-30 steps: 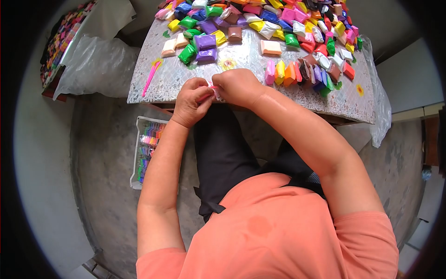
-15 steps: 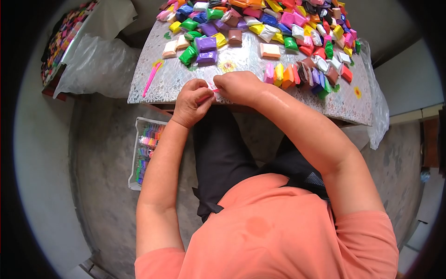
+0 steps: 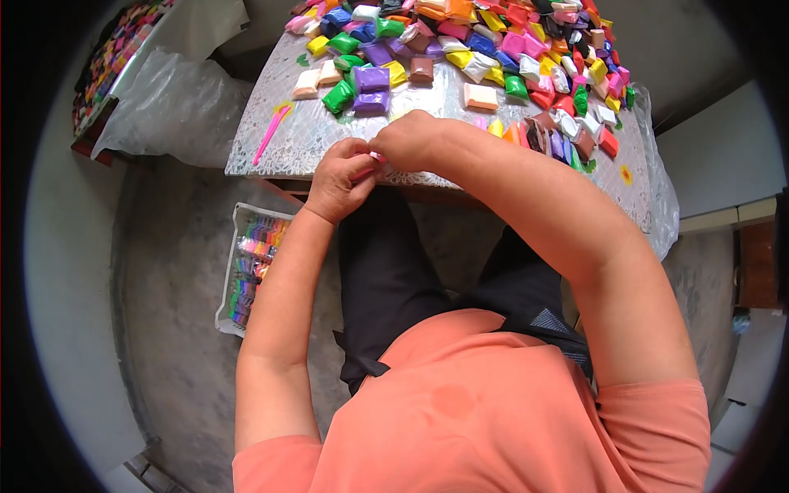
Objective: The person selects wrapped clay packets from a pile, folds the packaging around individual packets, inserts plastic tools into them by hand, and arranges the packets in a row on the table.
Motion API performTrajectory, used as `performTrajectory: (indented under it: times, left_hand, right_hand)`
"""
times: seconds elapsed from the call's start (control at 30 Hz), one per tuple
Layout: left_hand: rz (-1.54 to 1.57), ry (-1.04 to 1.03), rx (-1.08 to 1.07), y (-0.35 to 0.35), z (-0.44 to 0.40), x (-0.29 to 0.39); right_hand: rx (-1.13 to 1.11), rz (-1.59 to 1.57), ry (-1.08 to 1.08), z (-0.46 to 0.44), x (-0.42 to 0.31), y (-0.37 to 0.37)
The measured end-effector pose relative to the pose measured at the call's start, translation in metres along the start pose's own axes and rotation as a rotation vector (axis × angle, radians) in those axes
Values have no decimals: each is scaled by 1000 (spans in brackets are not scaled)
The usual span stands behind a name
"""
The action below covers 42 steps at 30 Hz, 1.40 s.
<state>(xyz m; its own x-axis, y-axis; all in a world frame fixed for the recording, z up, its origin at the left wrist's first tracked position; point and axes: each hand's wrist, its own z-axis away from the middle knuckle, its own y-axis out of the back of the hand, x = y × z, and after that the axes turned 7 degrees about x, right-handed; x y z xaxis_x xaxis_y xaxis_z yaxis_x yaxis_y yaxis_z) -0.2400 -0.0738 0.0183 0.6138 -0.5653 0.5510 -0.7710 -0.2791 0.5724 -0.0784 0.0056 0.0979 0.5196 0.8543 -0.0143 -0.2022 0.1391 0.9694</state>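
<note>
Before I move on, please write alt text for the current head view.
A person's left hand and right hand meet over a table's near edge at a small pink item, mostly hidden. Colourful wrapped packets are heaped beyond on a lace-patterned tablecloth; a white basket of packs sits on the floor.

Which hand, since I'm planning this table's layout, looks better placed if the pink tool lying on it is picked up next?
Left, probably: the left hand is nearer the pink tool, with the right hand beyond it. Both hands meet at a small, mostly hidden pink item.
</note>
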Motion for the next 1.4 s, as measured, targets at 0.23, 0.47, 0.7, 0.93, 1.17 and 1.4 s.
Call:
performTrajectory:
  times: [0.23,0.47,0.7,0.93,1.17,1.4]
  left_hand:
    - [-15,-38,24,-1,1,-3]
    - [1,0,17,-1,3,-3]
    - [-5,-3,-10,1,4,-5]
    - [-1,6,-3,0,4,-4]
    - [-16,6,-8,0,4,-5]
    - [-28,-13,7,0,4,-5]
  right_hand:
    - [158,-166,-71,5,2,-10]
    - [315,-233,-165,10,-1,-28]
    - [297,-233,-208,3,-2,-23]
    - [294,-240,-260,-1,-4,-22]
    - [445,-360,-356,-2,-1,-39]
    - [415,-430,-281,14,-2,-37]
